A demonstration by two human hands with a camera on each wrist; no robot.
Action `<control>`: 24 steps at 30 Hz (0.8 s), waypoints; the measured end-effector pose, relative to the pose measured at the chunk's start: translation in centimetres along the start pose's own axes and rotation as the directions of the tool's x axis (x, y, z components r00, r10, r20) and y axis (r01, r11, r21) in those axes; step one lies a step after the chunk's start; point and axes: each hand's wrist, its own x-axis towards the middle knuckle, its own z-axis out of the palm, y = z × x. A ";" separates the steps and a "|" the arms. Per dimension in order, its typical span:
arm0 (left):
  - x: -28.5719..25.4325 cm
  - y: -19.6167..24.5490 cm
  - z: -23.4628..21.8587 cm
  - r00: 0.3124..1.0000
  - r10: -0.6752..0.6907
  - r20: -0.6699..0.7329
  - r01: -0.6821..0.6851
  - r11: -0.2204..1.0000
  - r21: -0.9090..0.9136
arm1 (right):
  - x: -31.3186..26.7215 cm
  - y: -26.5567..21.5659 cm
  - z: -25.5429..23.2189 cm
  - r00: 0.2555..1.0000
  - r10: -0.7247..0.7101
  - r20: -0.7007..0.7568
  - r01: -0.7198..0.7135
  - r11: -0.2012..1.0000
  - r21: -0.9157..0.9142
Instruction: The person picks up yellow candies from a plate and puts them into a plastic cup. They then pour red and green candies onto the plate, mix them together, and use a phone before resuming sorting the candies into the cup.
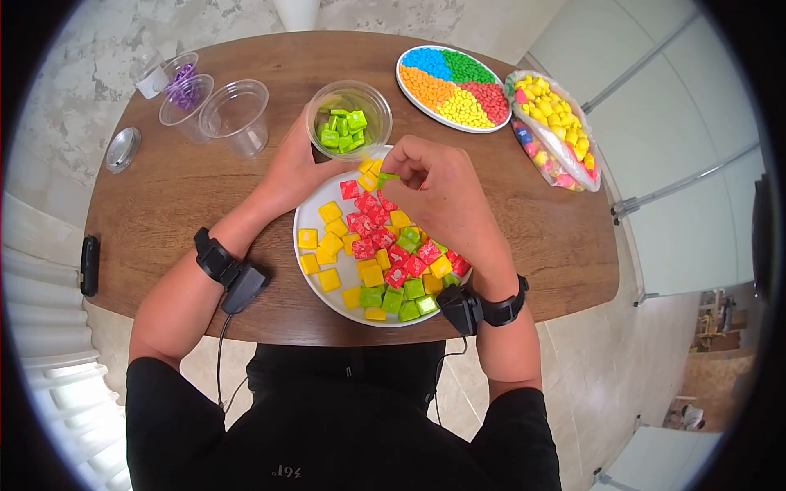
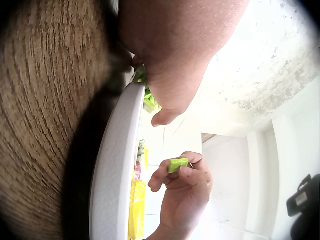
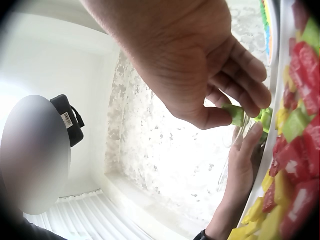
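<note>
My left hand (image 1: pixel 292 170) holds a clear plastic cup (image 1: pixel 378 100) by its side at the far edge of a white plate (image 1: pixel 304 219). Several green wrapped candies (image 1: pixel 344 131) lie inside the cup. Between thumb and fingers, my right hand (image 1: pixel 442 184) pinches one green candy (image 2: pixel 178 165), just above the plate and near the cup. In the right wrist view this green candy (image 3: pixel 233 114) overlaps the cup's rim. Red candies (image 1: pixel 366 222), yellow candies (image 1: pixel 329 244) and more green ones (image 1: pixel 393 301) are spread mixed over the plate.
An unused-looking clear cup (image 1: pixel 246 123) stands left, beside cups with purple pieces (image 1: pixel 187 96) and a round metal lid (image 1: pixel 124 150). Behind to the right are a plate of color-sorted candies (image 1: pixel 454 88) and a bag of yellow and pink pieces (image 1: pixel 557 131). A black object (image 1: pixel 90 266) sits at the left edge.
</note>
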 end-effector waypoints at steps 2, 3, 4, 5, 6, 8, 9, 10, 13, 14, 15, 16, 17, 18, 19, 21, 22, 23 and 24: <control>0.0 -0.1 0.0 1.000 -0.007 0.004 0.007 1.000 -0.011 | 0.0 0.0 0.0 1.000 -0.004 0.002 0.004 1.000 -0.001; 0.0 -0.1 0.0 1.000 -0.005 0.004 0.005 1.000 0.002 | 0.0 -0.1 0.0 1.000 0.000 0.002 0.000 1.000 0.001; 0.0 -0.1 0.0 1.000 -0.003 0.003 0.003 1.000 0.014 | 0.0 -0.2 -0.1 1.000 0.003 0.002 -0.003 1.000 0.004; 0.0 -0.1 0.0 1.000 -0.003 0.003 0.003 1.000 0.014 | 0.0 -0.3 -0.1 1.000 0.003 0.002 -0.003 1.000 0.004; 0.0 -0.1 0.0 1.000 0.000 0.002 0.000 1.000 0.016 | 0.0 -0.3 -0.1 1.000 0.005 -0.003 -0.005 1.000 0.007; 0.0 -0.1 0.0 1.000 0.002 0.001 -0.002 1.000 0.018 | 0.0 -0.4 -0.1 1.000 0.006 -0.007 -0.006 1.000 0.011; 0.0 -0.1 0.0 1.000 0.000 0.001 0.000 1.000 0.013 | 0.0 -0.5 -0.1 1.000 0.004 -0.013 -0.003 1.000 0.019; 0.0 -0.1 0.0 1.000 -0.003 0.002 0.003 1.000 0.008 | -0.1 -0.5 -0.1 1.000 0.001 -0.019 -0.001 1.000 0.028; 0.0 -0.2 0.0 1.000 0.000 -0.001 0.000 1.000 0.017 | -0.1 -0.3 0.0 0.999 -0.020 -0.042 0.021 0.999 0.028; 0.0 -0.2 0.0 1.000 -0.001 -0.001 0.001 1.000 0.017 | -0.1 -0.3 0.0 0.999 -0.020 -0.041 0.021 0.999 0.028; 0.0 -0.2 0.0 1.000 0.002 -0.003 -0.001 1.000 0.018 | 0.0 -0.2 0.0 1.000 -0.001 -0.026 0.002 1.000 0.017; 0.0 -0.2 0.0 1.000 0.004 -0.004 -0.004 1.000 0.019 | 0.0 -0.2 0.0 1.000 0.017 -0.012 -0.017 1.000 0.005; 0.0 -0.3 0.0 1.000 0.004 -0.004 -0.004 1.000 0.019 | 0.0 -0.2 -0.1 1.000 0.017 -0.012 -0.017 1.000 0.005; 0.0 -0.3 0.0 1.000 0.007 -0.003 -0.007 1.000 0.018 | 0.0 -0.2 -0.1 1.000 0.015 -0.009 -0.015 0.999 -0.038; 0.0 -0.3 0.0 1.000 0.010 -0.003 -0.010 1.000 0.017 | 0.0 -0.3 -0.1 1.000 0.012 -0.005 -0.012 0.997 -0.081; 0.0 -0.1 0.0 1.000 0.006 -0.001 -0.006 1.000 0.013 | 0.0 -0.6 -0.3 0.999 0.034 0.001 -0.034 0.994 -0.104; 0.0 -0.1 0.0 1.000 0.001 0.000 -0.001 1.000 0.008 | 0.0 -0.7 -0.4 0.998 0.057 0.006 -0.056 0.990 -0.127; 0.0 -0.1 0.0 1.000 0.001 0.000 -0.001 1.000 0.008 | 0.0 -0.5 -0.3 0.998 0.057 0.006 -0.056 0.990 -0.127; 0.0 -0.1 0.0 1.000 0.003 0.002 -0.003 1.000 0.014 | 0.1 -0.1 -0.1 1.000 0.014 -0.005 -0.015 0.996 -0.090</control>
